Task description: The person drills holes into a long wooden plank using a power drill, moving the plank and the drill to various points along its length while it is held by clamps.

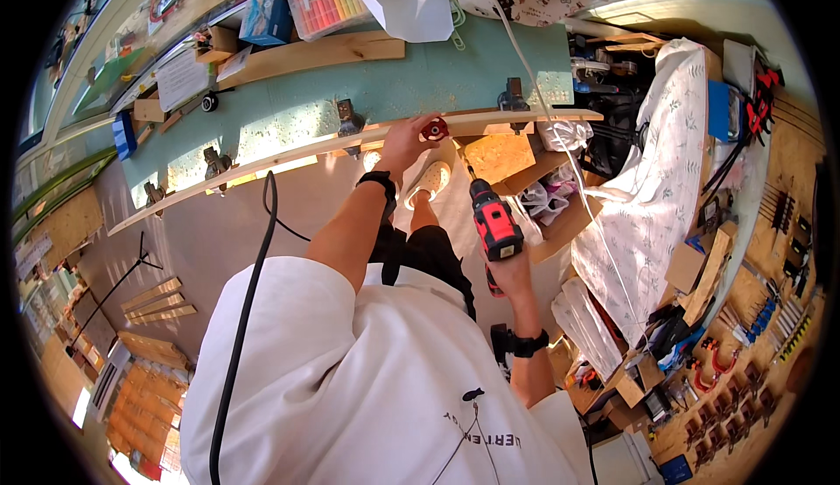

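In the head view my left hand [408, 142] holds a small red round part [434, 129] with a hole in its middle, against the long narrow wooden board [262, 161] at the workbench's front edge. My right hand [510, 271] grips a red and black cordless drill [496, 221] by its handle. A bit sits in the drill's chuck and points toward the board, apart from it. Several dark clamps, one of them a clamp [349, 119] near my left hand, sit along the board. What the red part does to the board is too small to tell.
The green bench top [295, 91] bears wood dust, a wooden plank [321, 55] and a plastic case [328, 3]. A white cable [558, 131] hangs across the right side. Below it are an open cardboard box [567, 222] and a patterned cloth [646, 222]. A black cable [252, 288] crosses at left.
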{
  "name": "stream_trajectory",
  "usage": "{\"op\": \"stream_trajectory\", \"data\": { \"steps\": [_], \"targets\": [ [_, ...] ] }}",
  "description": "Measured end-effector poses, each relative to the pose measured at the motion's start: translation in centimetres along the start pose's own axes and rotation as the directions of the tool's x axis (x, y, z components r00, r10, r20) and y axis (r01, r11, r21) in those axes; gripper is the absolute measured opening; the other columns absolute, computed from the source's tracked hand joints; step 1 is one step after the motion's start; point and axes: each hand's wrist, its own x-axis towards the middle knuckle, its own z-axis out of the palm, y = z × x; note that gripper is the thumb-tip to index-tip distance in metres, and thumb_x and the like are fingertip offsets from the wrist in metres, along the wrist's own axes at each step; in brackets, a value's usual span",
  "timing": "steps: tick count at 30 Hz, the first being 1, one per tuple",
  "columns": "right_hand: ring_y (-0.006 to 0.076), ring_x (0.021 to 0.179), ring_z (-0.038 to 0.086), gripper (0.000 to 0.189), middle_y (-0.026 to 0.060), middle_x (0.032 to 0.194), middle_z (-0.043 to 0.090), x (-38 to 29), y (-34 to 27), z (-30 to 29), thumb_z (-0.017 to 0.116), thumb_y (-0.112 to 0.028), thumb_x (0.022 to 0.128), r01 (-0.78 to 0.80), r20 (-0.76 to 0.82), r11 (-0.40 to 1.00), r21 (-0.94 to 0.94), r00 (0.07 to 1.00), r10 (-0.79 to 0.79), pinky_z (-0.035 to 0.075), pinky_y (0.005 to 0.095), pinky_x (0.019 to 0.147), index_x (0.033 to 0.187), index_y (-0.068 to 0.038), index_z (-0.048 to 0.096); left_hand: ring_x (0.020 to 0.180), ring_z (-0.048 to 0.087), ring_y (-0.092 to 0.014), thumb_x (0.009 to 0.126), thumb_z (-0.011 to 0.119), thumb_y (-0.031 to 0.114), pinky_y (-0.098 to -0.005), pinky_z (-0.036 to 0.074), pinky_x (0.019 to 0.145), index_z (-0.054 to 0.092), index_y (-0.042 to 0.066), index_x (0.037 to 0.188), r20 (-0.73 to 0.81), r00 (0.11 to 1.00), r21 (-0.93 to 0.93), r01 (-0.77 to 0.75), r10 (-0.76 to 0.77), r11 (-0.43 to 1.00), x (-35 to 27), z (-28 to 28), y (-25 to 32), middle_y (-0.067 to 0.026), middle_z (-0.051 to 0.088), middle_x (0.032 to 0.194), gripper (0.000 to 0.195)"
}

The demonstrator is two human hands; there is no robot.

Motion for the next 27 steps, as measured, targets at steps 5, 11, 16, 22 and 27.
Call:
{"op": "stream_trajectory", "data": {
  "steps": [5,11,16,22,27],
  "targets": [
    [0.0210,0.077,0.068,0.028,0.0110,0.087,0.072,1.6,0.0,1.9,0.078,-0.009,0.078,-0.123,0.080,0.991,0.056,0.990,0.118,0.055,0.0351,0.075,0.102,0.001,0.067,0.103,0.066,-0.033,0.073,0.085,0.027,-0.0418,0.053,0.088,0.058,0.022,0.137,-0.031,0.998,0.061,-0.048,0.050,0.997,0.2,0.4,-0.1,-0.0089,0.070,0.118,0.069],
    [0.0221,0.075,0.068,0.027,0.0122,0.084,0.072,2.5,0.5,2.4,0.077,-0.011,0.078,-0.082,0.081,0.994,0.079,0.994,0.076,0.055,0.0359,0.073,0.098,0.002,0.066,0.102,0.066,-0.034,0.073,0.086,0.024,-0.0423,0.053,0.088,0.059,0.021,0.134,-0.029,0.996,0.032,-0.084,0.085,0.996,0.5,0.4,-0.6,-0.0109,0.071,0.116,0.067],
    [0.0220,0.074,0.068,0.026,0.0139,0.082,0.071,2.9,0.6,2.2,0.076,-0.012,0.077,-0.054,0.092,0.997,0.052,0.995,0.049,0.054,0.0364,0.072,0.096,0.002,0.066,0.105,0.067,-0.034,0.074,0.085,0.020,-0.0417,0.054,0.088,0.059,0.022,0.134,-0.030,0.995,0.031,-0.096,0.097,0.995,0.6,0.3,-0.4,-0.0116,0.070,0.117,0.065],
    [0.0217,0.073,0.067,0.025,0.0136,0.081,0.071,3.3,0.6,2.7,0.075,-0.013,0.078,-0.057,0.094,0.994,0.098,0.994,0.048,0.054,0.0365,0.071,0.096,0.002,0.066,0.101,0.066,-0.034,0.072,0.085,0.021,-0.0425,0.052,0.088,0.058,0.019,0.133,-0.047,0.992,0.049,-0.118,0.120,0.992,0.4,0.2,-0.3,-0.0107,0.070,0.111,0.067],
    [0.0213,0.073,0.067,0.024,0.0130,0.081,0.070,4.1,-0.3,3.3,0.074,-0.014,0.079,-0.026,0.067,0.996,0.086,0.998,0.020,0.054,0.0364,0.073,0.096,0.002,0.066,0.100,0.066,-0.034,0.072,0.085,0.019,-0.0425,0.052,0.088,0.058,0.018,0.134,-0.061,0.986,0.037,-0.151,0.153,0.988,0.5,0.4,-0.5,-0.0109,0.071,0.112,0.068]
  ]
}}
